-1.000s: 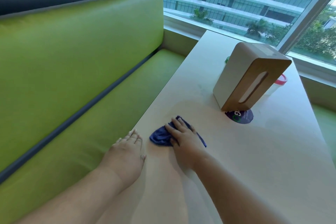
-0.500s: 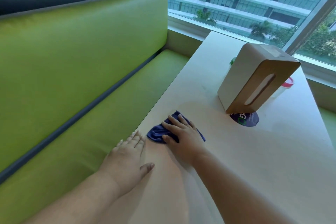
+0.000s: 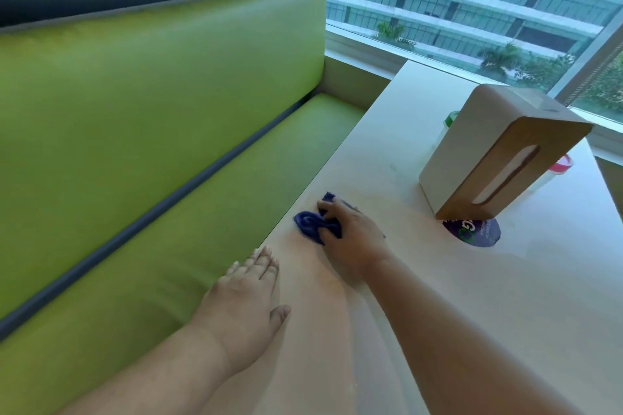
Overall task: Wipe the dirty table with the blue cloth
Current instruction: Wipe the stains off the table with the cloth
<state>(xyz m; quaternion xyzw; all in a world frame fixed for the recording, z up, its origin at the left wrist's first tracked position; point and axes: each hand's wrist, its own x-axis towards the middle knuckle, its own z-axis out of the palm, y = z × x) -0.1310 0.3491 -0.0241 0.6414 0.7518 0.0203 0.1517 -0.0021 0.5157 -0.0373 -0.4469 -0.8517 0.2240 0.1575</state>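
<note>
1. Head view: the blue cloth was seen bunched on the pale table, close to the table's left edge and beside the green bench seat.

2. The right hand was laid palm-down over the cloth, its fingers curled around the crumpled fabric and pressing it to the tabletop; part of the cloth was hidden under the palm.

3. The left hand was rested flat at the table's left edge, nearer the camera than the cloth, fingers held together and extended, the thumb spread apart onto the tabletop. Nothing was held in it.

4. A slightly darker, tan-tinted patch of the surface was visible around and in front of the cloth; whether it was moisture or dirt could not be told.

5. A white tissue box with a wooden slotted face was stood upright on the table, well apart from the cloth on the right, with a round dark sticker seen on the tabletop at its base.

6. A container with a red lid was partly hidden behind the box, and a green-capped item was glimpsed at the box's far side.

7. A window onto a glass-fronted building was shown beyond the table's far end.
</note>
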